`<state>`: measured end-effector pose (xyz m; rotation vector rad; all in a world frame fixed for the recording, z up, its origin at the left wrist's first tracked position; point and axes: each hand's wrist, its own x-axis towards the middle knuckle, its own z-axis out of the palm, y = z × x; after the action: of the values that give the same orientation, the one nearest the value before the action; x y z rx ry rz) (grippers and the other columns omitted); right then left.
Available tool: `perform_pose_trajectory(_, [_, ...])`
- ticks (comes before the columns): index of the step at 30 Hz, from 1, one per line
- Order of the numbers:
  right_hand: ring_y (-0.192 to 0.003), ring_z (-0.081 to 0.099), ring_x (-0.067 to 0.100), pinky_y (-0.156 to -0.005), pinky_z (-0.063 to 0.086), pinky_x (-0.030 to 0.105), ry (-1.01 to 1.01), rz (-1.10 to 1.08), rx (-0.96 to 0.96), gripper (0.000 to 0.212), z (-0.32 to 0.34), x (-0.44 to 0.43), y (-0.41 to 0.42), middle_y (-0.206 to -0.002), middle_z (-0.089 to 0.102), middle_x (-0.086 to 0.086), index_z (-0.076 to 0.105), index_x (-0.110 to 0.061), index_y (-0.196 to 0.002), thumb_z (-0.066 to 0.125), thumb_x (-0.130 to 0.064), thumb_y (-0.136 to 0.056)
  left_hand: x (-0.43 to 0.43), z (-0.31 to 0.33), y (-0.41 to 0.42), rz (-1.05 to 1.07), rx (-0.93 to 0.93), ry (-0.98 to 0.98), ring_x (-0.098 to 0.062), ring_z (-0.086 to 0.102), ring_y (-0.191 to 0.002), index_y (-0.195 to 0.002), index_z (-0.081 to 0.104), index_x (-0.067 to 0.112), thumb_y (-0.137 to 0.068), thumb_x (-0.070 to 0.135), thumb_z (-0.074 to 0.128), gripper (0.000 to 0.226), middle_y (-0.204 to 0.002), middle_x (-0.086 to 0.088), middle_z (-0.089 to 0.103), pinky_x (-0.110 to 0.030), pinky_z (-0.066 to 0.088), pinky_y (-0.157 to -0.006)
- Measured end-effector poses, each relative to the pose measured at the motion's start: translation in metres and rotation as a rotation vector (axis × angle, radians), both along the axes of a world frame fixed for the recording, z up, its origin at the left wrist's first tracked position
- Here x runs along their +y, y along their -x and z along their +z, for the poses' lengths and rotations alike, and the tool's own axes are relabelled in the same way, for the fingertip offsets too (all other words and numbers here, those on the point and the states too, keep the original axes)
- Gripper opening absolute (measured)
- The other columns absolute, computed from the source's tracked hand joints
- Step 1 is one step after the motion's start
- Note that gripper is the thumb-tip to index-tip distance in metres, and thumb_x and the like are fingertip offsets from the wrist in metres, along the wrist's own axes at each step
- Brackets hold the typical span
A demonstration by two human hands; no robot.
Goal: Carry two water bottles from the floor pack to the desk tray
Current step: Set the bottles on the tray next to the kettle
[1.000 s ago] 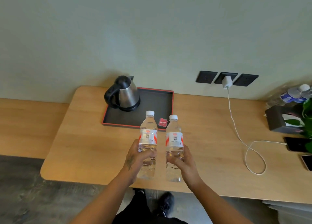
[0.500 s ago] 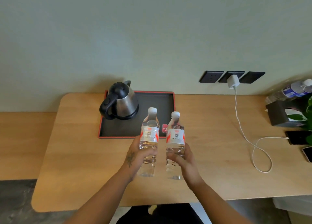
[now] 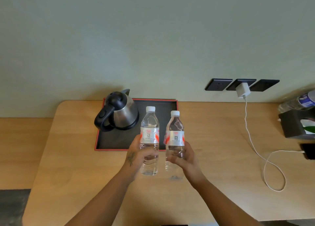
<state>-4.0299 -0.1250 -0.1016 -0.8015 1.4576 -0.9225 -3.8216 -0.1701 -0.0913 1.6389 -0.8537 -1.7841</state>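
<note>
Thin plastic, full and heavyish, so both hands stay wrapped low: left hand (image 3: pixel 136 155) grips left bottle (image 3: pixel 149 137), right hand (image 3: pixel 185 159) grips right bottle (image 3: pixel 175 138). Squeeze gently near the tray (image 3: pixel 119 140)

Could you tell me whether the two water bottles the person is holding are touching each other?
Apart. The head view shows a strip of tray and desk between the left bottle and the right bottle all the way down.

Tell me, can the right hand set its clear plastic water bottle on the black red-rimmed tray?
Probably yes: the right hand holds the bottle by the tray, whose right side is bare; the steel kettle sits left.
</note>
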Motion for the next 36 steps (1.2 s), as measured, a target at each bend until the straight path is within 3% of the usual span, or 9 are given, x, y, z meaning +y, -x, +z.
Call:
perform_pose_trajectory(4, [-0.107,0.071,0.042,-0.092,0.060,0.053,0.038,0.047,-0.004,0.072,-0.010,-0.050,0.013,-0.114,0.074,0.019,0.056,-0.014,-0.133,0.087,-0.012,-0.068,-0.043,-0.006,0.014,-0.011,-0.023,0.044,-0.034,0.081,-0.104,-0.125,0.071,0.020,-0.060,0.010,0.089,0.069,-0.111,-0.014,0.083,-0.051,0.065,-0.093])
perform_pose_trajectory(10, [-0.108,0.073,0.024,-0.087,0.060,0.038,0.119,0.128,0.072,0.080,-0.029,-0.133,0.029,-0.117,0.075,0.007,0.056,-0.019,-0.134,0.085,-0.004,-0.061,-0.111,-0.017,0.048,0.067,-0.084,0.111,-0.035,0.077,-0.109,-0.124,0.065,0.016,-0.047,0.001,0.083,0.080,-0.113,-0.015,0.080,-0.052,0.062,-0.093])
perform_pose_trajectory(13, [-0.113,0.071,0.021,-0.091,0.061,0.038,0.159,0.187,0.111,0.083,-0.038,-0.168,0.037,-0.122,0.073,0.001,0.054,-0.023,-0.137,0.089,-0.003,-0.064,-0.140,-0.030,0.056,0.088,-0.098,0.146,-0.040,0.075,-0.111,-0.122,0.066,0.019,-0.046,-0.002,0.081,0.081,-0.113,-0.018,0.079,-0.056,0.062,-0.095])
perform_pose_trajectory(20, [-0.112,0.068,0.001,-0.084,0.057,0.017,0.240,0.235,0.211,0.081,-0.056,-0.218,0.052,-0.120,0.069,-0.018,0.049,-0.052,-0.127,0.090,-0.011,-0.071,-0.188,-0.049,0.069,0.003,-0.191,0.241,-0.022,0.079,-0.098,-0.126,0.066,0.019,-0.049,-0.013,0.093,0.087,-0.107,-0.003,0.082,-0.028,0.064,-0.075])
perform_pose_trajectory(23, [-0.113,0.067,-0.002,-0.083,0.054,0.010,0.278,0.227,0.226,0.079,-0.066,-0.225,0.052,-0.120,0.068,-0.021,0.047,-0.048,-0.129,0.088,-0.009,-0.074,-0.199,-0.056,0.071,-0.028,-0.248,0.269,-0.015,0.077,-0.098,-0.130,0.067,0.015,-0.055,-0.017,0.094,0.085,-0.113,-0.001,0.081,-0.012,0.060,-0.072])
perform_pose_trajectory(28, [-0.115,0.066,-0.001,-0.088,0.054,0.012,0.306,0.241,0.281,0.079,-0.091,-0.232,0.054,-0.121,0.067,-0.025,0.046,-0.035,-0.135,0.088,-0.004,-0.076,-0.205,-0.071,0.074,-0.017,-0.290,0.274,-0.033,0.075,-0.117,-0.134,0.066,0.011,-0.057,-0.019,0.093,0.088,-0.124,-0.010,0.079,-0.040,0.062,-0.092])
perform_pose_trajectory(32, [-0.117,0.066,0.002,-0.091,0.057,0.018,0.296,0.260,0.327,0.079,-0.103,-0.234,0.056,-0.124,0.066,-0.021,0.045,-0.029,-0.136,0.090,-0.004,-0.076,-0.209,-0.080,0.072,-0.039,-0.281,0.280,-0.041,0.072,-0.122,-0.136,0.064,0.003,-0.058,-0.024,0.091,0.087,-0.130,-0.019,0.076,-0.038,0.060,-0.095])
perform_pose_trajectory(34, [-0.115,0.065,-0.004,-0.087,0.055,0.011,0.305,0.261,0.369,0.082,-0.106,-0.235,0.057,-0.120,0.064,-0.031,0.044,-0.037,-0.133,0.091,-0.005,-0.074,-0.212,-0.082,0.071,-0.048,-0.261,0.301,-0.043,0.071,-0.125,-0.137,0.062,0.000,-0.059,-0.027,0.089,0.087,-0.132,-0.023,0.074,-0.046,0.058,-0.103])
perform_pose_trajectory(36, [-0.114,0.063,-0.007,-0.086,0.053,0.008,0.317,0.274,0.417,0.086,-0.105,-0.236,0.059,-0.118,0.063,-0.035,0.042,-0.050,-0.128,0.092,-0.008,-0.073,-0.212,-0.083,0.071,-0.065,-0.274,0.320,-0.040,0.071,-0.121,-0.138,0.061,-0.001,-0.060,-0.026,0.089,0.086,-0.130,-0.020,0.074,-0.037,0.058,-0.102])
